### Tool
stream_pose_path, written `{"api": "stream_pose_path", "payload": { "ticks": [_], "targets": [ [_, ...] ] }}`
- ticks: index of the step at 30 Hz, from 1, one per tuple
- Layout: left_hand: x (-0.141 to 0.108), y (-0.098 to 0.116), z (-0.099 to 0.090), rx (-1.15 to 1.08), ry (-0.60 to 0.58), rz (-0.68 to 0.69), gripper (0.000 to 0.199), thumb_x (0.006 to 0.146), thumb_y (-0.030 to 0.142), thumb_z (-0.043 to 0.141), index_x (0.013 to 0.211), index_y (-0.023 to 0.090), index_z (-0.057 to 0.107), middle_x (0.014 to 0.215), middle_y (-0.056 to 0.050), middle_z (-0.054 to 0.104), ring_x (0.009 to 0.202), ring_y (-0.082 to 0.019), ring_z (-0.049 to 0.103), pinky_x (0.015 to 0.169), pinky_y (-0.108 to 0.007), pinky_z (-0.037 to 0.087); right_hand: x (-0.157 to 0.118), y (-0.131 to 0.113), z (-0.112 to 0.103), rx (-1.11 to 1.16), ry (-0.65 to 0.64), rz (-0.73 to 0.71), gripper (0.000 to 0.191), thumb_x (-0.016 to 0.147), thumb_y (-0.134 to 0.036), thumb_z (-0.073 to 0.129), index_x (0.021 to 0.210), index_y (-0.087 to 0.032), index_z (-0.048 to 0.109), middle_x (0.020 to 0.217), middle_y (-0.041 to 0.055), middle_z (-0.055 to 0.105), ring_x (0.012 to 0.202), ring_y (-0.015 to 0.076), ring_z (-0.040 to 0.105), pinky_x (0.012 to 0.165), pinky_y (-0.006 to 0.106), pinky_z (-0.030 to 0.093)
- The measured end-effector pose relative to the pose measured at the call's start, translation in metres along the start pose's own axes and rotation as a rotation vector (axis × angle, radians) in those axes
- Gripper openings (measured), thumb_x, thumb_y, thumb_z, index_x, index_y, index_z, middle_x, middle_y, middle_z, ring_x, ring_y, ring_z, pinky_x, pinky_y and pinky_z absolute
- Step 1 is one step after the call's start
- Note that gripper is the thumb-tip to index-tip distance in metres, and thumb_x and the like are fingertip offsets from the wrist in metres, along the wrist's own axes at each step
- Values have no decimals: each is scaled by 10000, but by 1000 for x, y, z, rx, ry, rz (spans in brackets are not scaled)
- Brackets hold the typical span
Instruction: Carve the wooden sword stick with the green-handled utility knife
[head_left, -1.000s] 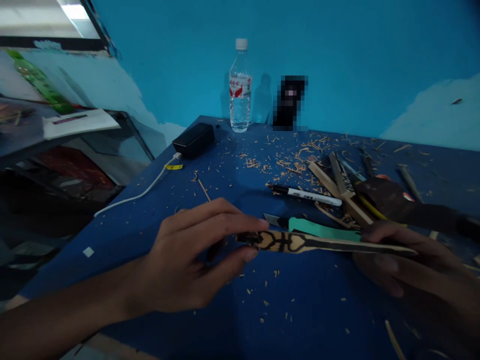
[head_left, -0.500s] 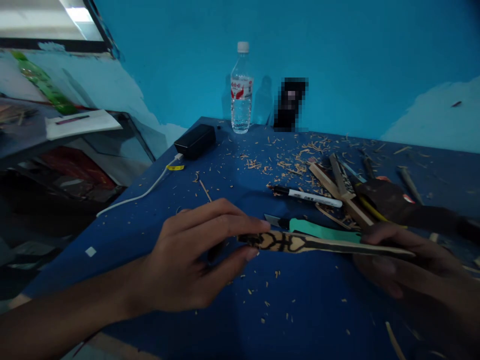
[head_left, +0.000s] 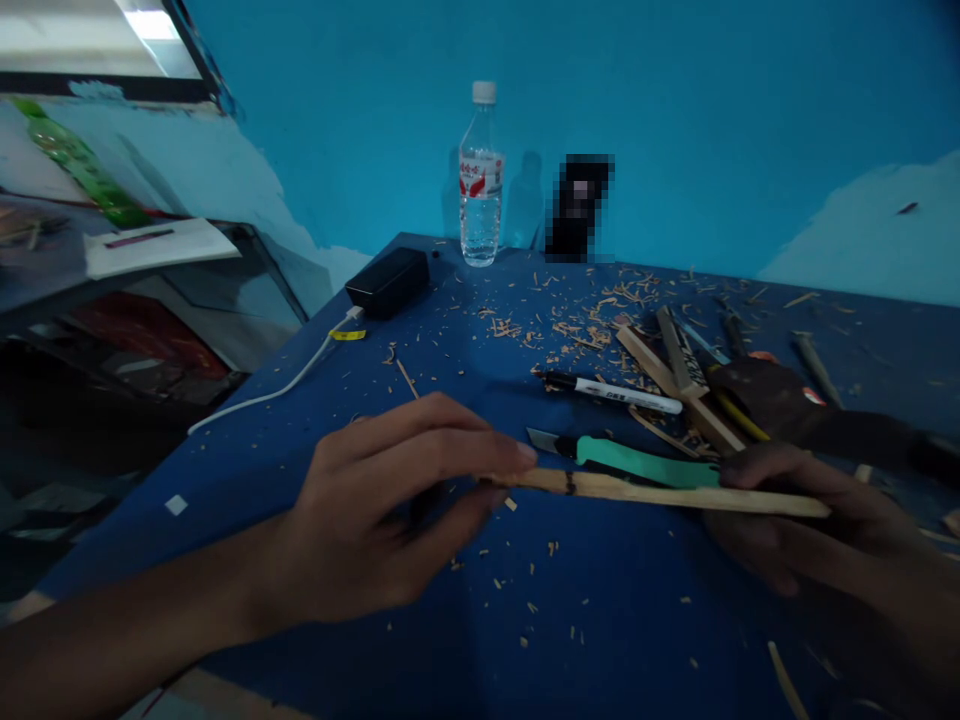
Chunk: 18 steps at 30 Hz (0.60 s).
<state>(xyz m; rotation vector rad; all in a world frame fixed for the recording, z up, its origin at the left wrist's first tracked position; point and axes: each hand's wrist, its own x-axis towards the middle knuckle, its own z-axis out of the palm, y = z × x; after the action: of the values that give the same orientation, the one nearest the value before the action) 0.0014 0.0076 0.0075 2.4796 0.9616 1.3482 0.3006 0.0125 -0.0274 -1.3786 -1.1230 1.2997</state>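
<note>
A slim, pale wooden stick point(head_left: 637, 490) with a dark mark near its left part is held level above the blue table point(head_left: 300, 640). My left hand point(head_left: 397, 500) pinches its left end between thumb and fingers. Around its right part my right hand point(head_left: 817, 530) is closed, in shadow. Just behind the stick lies a utility knife point(head_left: 645, 461) with a green handle, its blade pointing left. A white marker point(head_left: 626, 394) with a black cap rests farther back.
Wood shavings point(head_left: 585, 330) are scattered over the table. Cut wooden pieces point(head_left: 679, 365) and a dark tool point(head_left: 810, 400) lie at the right. A water bottle point(head_left: 480, 200), a pixelated dark object point(head_left: 577, 210) and a black box point(head_left: 388, 282) with a white cable stand at the back.
The stick has turned about its length between my hands: the side with dark drawn patterns no longer shows, and a mostly plain side does. Both hands keep hold of it.
</note>
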Motion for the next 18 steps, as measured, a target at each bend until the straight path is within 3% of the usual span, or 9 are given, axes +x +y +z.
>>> {"api": "stream_pose_path", "payload": {
  "ticks": [6, 11, 18],
  "targets": [
    [-1, -1, -2, 7, -4, -18, 205, 839, 12, 647, 950, 181, 681, 905, -35, 725, 707, -102, 695, 525, -184, 554, 1, 0, 0, 1, 11, 12, 372, 577, -442, 934, 773, -253, 682, 497, -44, 444, 459, 91, 369, 502, 252, 231],
    [-1, 0, -6, -3, -36, 12, 178, 842, -1, 660, 896, 162, 707, 923, -61, 713, 717, -115, 712, 569, -185, 591, 1, -1, 0, -37, 4, 28, 240, 612, -362, 879, 752, -274, 704, 493, -30, 433, 471, 97, 380, 485, 245, 240],
    [1, -1, -10, 22, -78, 69, 209, 849, -47, 632, 851, 144, 717, 929, -77, 704, 674, -113, 713, 585, -182, 606, -2, -6, 0, -104, -28, 20, 204, 647, -372, 858, 737, -273, 704, 497, -23, 470, 477, 107, 393, 485, 247, 241]
  ]
}}
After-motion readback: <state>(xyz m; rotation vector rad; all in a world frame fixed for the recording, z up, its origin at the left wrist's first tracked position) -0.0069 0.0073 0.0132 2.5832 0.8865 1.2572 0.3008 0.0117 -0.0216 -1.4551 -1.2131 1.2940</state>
